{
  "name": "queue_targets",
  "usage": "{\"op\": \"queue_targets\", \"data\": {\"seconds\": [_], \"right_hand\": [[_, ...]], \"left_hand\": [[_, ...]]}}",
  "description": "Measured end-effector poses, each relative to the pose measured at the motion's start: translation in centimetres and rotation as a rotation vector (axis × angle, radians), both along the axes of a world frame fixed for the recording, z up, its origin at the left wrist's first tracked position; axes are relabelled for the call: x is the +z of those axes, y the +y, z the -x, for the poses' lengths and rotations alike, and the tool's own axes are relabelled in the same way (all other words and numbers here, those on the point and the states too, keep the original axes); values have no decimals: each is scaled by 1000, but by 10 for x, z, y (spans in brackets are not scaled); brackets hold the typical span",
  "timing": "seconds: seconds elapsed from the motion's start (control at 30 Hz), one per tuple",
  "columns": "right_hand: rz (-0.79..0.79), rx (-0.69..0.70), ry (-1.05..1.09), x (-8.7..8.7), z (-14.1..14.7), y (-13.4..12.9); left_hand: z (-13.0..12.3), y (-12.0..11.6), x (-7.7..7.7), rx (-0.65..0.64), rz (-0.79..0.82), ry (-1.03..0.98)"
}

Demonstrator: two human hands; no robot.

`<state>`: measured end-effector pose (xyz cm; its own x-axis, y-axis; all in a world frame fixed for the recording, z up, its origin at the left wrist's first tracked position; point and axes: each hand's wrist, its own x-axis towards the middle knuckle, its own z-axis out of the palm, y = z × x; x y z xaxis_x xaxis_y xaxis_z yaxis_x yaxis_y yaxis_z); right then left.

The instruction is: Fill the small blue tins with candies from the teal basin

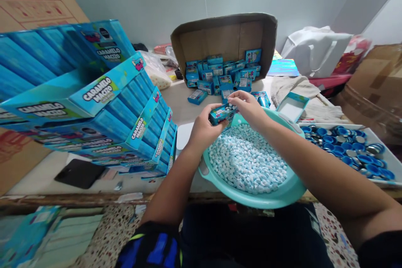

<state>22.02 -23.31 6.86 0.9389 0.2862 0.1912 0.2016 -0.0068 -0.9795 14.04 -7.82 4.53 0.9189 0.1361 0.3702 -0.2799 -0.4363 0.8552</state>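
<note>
A worker's bare left hand is gripping a small, oblong, blue printed cardboard box above the far-left part of a round turquoise plastic basin, while the right hand is bringing its fingertips together at the box's right end. The box's long axis is running crosswise from left palm to right fingertips, its right end tilting slightly upward. The fingers are hiding that end; whether the right hand is pinching a flap or a sweet cannot be told.

Below the hands, smooth, pebble-like pale blue and white sweets are filling the basin. Beyond the hands, an open brown cardboard carton is lying on its side, holding jumbled blue boxes. Left of the left hand, glossy blue display cartons lettered "Caramelo Macizo" are rising in a stack, cut off by the frame. Right of the right hand, a white rectangular tray is holding round blue-and-silver pieces, their exact form hard to make out.
</note>
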Motion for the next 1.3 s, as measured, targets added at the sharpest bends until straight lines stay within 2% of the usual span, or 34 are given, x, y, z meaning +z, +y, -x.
{"op": "queue_targets", "data": {"seconds": [0.2,0.53,0.87,1.3], "right_hand": [[64,115,-77,-3,5,3],[86,93,-99,-7,-3,3],[135,30,-268,-2,-1,-3],[157,-49,-258,1,-7,-8]], "left_hand": [[0,1,2,-5,20,-5],[-2,0,2,51,55,-7],[-1,-2,2,40,48,-3],[-2,-1,-2,8,44,0]]}}
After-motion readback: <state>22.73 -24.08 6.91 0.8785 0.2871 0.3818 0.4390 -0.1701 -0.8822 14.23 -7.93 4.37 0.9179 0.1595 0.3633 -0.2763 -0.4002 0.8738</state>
